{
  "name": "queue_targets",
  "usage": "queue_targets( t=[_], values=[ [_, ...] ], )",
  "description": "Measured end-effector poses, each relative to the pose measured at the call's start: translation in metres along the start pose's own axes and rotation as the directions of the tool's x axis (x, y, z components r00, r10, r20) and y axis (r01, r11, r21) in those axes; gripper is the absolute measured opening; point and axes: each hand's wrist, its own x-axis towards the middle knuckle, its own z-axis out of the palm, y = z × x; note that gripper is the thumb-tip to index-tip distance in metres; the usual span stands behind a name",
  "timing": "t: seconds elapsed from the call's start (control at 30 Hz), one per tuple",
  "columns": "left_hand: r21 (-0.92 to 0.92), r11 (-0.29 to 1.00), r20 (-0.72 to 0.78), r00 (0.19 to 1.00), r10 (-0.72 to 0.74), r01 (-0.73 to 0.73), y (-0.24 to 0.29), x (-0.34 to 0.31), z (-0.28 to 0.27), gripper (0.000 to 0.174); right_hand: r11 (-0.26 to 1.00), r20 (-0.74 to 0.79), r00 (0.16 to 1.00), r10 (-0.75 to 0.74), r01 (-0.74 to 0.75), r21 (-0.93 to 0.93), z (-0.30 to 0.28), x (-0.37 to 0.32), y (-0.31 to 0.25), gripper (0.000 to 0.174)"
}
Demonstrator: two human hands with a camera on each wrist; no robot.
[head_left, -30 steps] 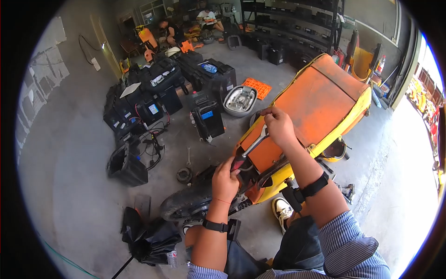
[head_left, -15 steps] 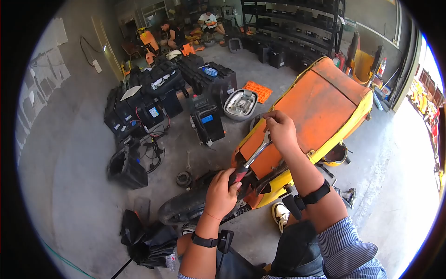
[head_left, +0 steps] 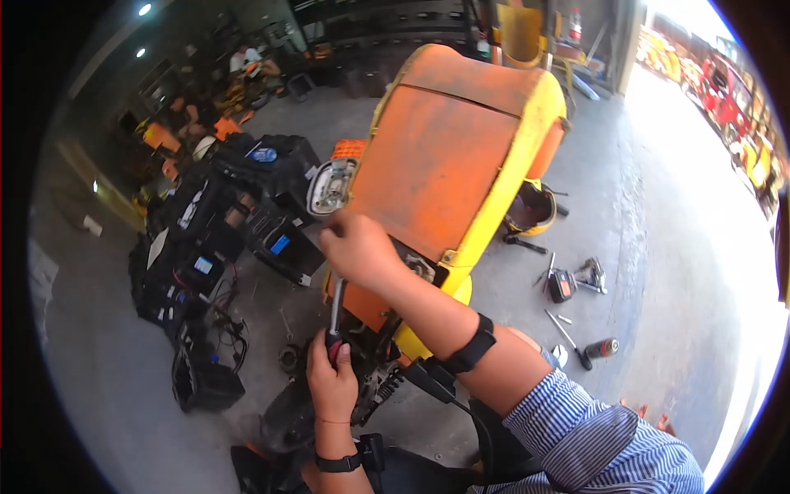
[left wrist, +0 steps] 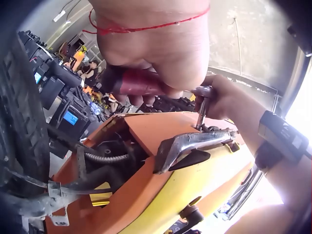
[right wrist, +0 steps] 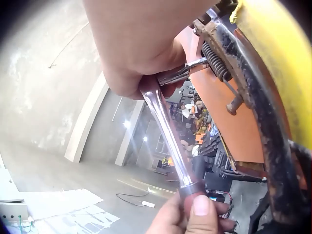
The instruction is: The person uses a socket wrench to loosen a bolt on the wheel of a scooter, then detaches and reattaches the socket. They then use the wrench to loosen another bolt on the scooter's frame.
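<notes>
A chrome ratchet wrench (right wrist: 168, 136) with a red and black handle runs between my two hands. My left hand (head_left: 333, 389) grips its handle, fingers wrapped round it, thumb along the side. At the other end, my right hand (head_left: 360, 251) curls round the ratchet head, partly hiding it. From that head a socket shaft (right wrist: 178, 75) reaches toward the orange and yellow scooter body (head_left: 444, 165), beside a coil spring (right wrist: 214, 61) and a dark metal frame tube (right wrist: 265, 122). In the left wrist view, a chrome bracket (left wrist: 178, 148) lies just below the tool.
A black tyre (left wrist: 22, 97) is at the scooter's near end. Black battery cases (head_left: 284, 247) and a grey-white housing (head_left: 331, 188) stand to the left. On the floor at right lie a cordless power tool (head_left: 564, 284), a spray can (head_left: 605, 348) and a yellow helmet-like shell (head_left: 533, 206).
The head view has swung right, so the scooter and hands appear further left. The ratchet now points more straight away from me. Both hands keep their places on it.
</notes>
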Motion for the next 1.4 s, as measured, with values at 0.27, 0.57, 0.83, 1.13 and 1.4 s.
queue_targets(
  t=[0.27,0.57,0.83,1.13,1.4],
  values=[
    [-0.017,1.0,-0.148,0.989,0.02,-0.022,0.005,0.001,0.006,0.036,0.98,0.202,0.978,-0.04,-0.001,0.197,-0.024,0.0,0.009,0.036],
    [-0.003,1.0,-0.228,0.973,0.02,-0.021,0.001,0.0,0.016,0.04,1.0,0.219,0.975,-0.024,0.024,0.005,-0.017,-0.016,0.002,0.043],
    [-0.076,0.997,-0.193,0.981,-0.007,-0.008,0.01,0.002,0.007,0.035,0.907,0.109,0.973,-0.205,0.23,-0.352,-0.014,-0.025,0.014,0.033],
    [0.049,0.991,-0.168,0.977,0.13,-0.124,0.029,-0.004,0.0,0.042,0.987,0.242,0.969,-0.045,0.08,-0.139,-0.033,-0.017,-0.015,0.044],
    [0.042,0.995,-0.184,0.978,0.093,-0.087,0.053,-0.018,0.012,0.044,0.657,0.266,0.958,-0.11,0.27,-0.703,0.008,0.02,-0.049,0.041]
  ],
)
